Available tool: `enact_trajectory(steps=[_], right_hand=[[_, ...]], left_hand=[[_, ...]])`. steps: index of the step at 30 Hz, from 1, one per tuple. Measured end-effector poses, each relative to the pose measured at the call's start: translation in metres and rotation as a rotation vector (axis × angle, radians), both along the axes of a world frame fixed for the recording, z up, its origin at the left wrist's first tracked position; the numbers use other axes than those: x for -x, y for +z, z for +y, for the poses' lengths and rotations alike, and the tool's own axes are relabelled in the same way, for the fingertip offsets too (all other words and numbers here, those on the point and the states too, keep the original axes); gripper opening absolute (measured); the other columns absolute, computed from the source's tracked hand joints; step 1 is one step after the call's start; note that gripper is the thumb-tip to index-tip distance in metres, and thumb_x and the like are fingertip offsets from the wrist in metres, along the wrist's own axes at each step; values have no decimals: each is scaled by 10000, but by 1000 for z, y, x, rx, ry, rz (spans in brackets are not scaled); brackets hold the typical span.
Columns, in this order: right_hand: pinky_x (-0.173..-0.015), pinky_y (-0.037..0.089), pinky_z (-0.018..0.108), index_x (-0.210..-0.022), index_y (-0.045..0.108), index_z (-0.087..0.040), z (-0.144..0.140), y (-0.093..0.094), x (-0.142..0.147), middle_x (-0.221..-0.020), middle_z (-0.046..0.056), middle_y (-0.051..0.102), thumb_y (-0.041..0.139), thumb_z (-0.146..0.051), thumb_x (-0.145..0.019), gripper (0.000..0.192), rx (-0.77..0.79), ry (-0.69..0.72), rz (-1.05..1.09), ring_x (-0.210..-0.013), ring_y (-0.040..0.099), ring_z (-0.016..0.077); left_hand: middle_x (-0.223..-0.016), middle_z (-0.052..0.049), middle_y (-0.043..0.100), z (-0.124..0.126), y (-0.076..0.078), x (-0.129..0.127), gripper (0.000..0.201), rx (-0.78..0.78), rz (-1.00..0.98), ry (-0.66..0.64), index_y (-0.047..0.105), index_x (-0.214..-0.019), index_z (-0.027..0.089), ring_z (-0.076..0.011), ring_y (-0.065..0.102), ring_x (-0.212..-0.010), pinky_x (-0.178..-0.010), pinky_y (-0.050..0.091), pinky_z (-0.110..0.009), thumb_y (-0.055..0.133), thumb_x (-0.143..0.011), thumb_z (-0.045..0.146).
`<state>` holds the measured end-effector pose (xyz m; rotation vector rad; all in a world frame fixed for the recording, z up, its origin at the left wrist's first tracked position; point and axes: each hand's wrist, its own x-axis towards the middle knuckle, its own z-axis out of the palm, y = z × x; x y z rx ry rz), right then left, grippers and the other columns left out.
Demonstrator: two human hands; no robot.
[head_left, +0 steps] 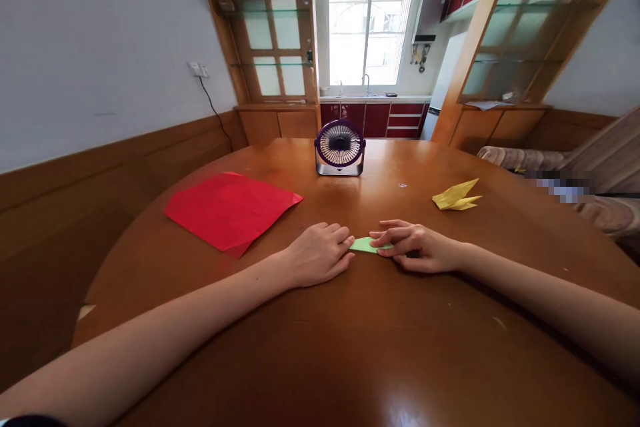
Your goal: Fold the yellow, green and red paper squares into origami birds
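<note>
A small piece of folded green paper (363,245) lies on the wooden table between my hands. Over its left end rests my left hand (320,253), palm down, with its fingers closed together and pressing on the paper. The fingers and thumb of my right hand (417,247) come together on the other end, gripping it there. Both ends of the paper are partly covered by my fingers, so its full shape is hidden.
A flat red paper sheet (230,210) lies to the left, some corners folded. At the right is a folded yellow paper piece (456,197). A small purple fan (340,147) stands at the back of the round-edged wooden table (310,360). A fabric-covered seat (523,158) is beyond the right edge.
</note>
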<state>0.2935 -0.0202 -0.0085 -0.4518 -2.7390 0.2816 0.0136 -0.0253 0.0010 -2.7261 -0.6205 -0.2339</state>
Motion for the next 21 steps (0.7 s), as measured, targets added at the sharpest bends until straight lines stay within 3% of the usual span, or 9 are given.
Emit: enact_trajectory(steps=[5, 13, 21], right_hand=[[-1131, 307, 498, -1184, 661, -230, -2, 4, 2, -1240, 83, 640, 530, -191, -900, 315, 28, -18, -9, -1192, 579, 207], [-1069, 393, 490, -1127, 667, -209, -2, 7, 8, -1155, 84, 658, 516, -162, -869, 303, -43, 10, 19, -1080, 603, 208], [-1009, 454, 458, -1040, 646, -166, -5, 4, 12, -1179, 132, 623, 514, -150, -861, 223, -76, -5, 19, -1158, 554, 241]], left_hand=[[-969, -103, 620, -3, -3, -6, 459, -4, -36, 17, 544, -1271, 101, -221, 600, -850, -705, 462, -340, 342, -1003, 415], [-877, -66, 608, 6, 1, -16, 419, 64, -58, 3, 677, -1042, 168, -185, 574, -784, -701, 433, -314, 307, -1016, 364], [-1113, -118, 603, 3, -5, -7, 346, 126, -98, -13, 595, -1237, 148, -249, 553, -1049, -892, 440, -398, 409, -984, 292]])
